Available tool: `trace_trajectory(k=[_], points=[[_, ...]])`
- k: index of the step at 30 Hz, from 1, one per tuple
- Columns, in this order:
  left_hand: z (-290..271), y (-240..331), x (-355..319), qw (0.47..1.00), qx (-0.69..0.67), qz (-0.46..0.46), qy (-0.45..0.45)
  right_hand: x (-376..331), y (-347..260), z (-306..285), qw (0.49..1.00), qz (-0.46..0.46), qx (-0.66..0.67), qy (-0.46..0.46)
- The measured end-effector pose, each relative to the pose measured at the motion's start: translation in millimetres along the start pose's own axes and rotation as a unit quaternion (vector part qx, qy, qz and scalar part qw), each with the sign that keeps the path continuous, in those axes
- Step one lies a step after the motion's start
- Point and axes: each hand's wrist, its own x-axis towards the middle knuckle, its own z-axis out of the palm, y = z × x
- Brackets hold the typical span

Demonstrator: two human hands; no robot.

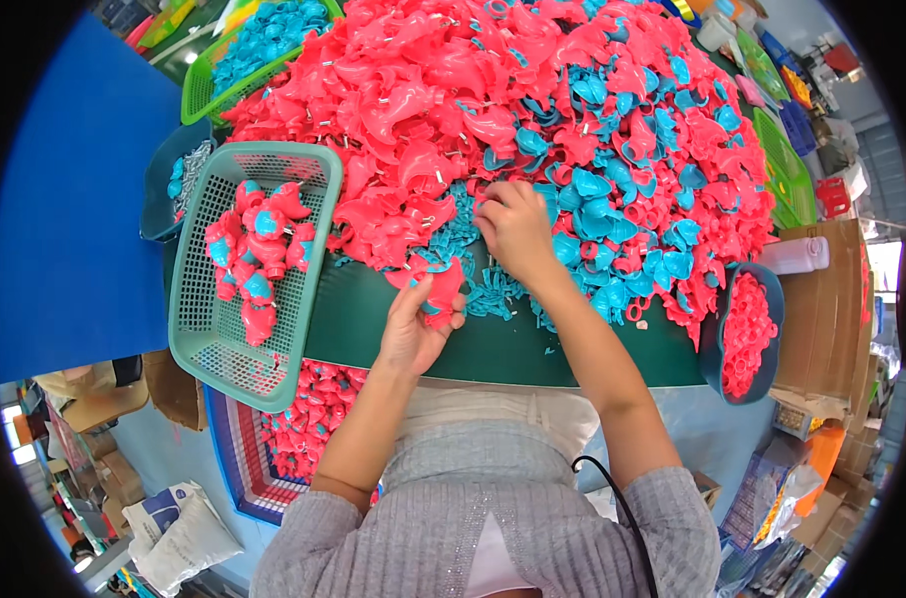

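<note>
My left hand (413,329) is closed round a glossy pink plastic toy part (441,291) with a bit of teal on it, held over the near edge of the table. To its right, my right hand (517,231) reaches into the heap with fingers curled together. Its fingertips are beside pink shells, and what they pinch is hidden. Just below them lie small teal plastic pieces (456,237) in a loose pile. Behind both hands rises a large heap of pink shells (403,100), mixed with curved teal shells (597,214) on the right.
At left, a pale green basket (323,239) holds several pink-and-teal assembled pieces (265,224). Beyond it stand a dark bin of screws (159,189) and a bright green basket of teal parts (196,92). A dark bin of small pink parts (762,391) sits at right.
</note>
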Motion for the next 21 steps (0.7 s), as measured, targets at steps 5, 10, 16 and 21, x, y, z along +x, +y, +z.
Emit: trace_trajectory(k=[5,10,16,21], points=[[7,-7,6,1.0,0.013,-0.009,0.026,-8,13,-52,0.993,0.031,0.017,0.115],[18,-21,12,0.994,0.084,-0.03,0.055,-50,29,-83,0.989,0.072,-0.026,0.13],[26,-34,13,0.989,0.124,-0.062,0.056,-70,11,-67,0.996,0.033,0.003,0.079],[19,-42,-4,0.975,0.193,-0.091,0.055,-49,-10,-34,1.0,0.02,0.008,-0.001]])
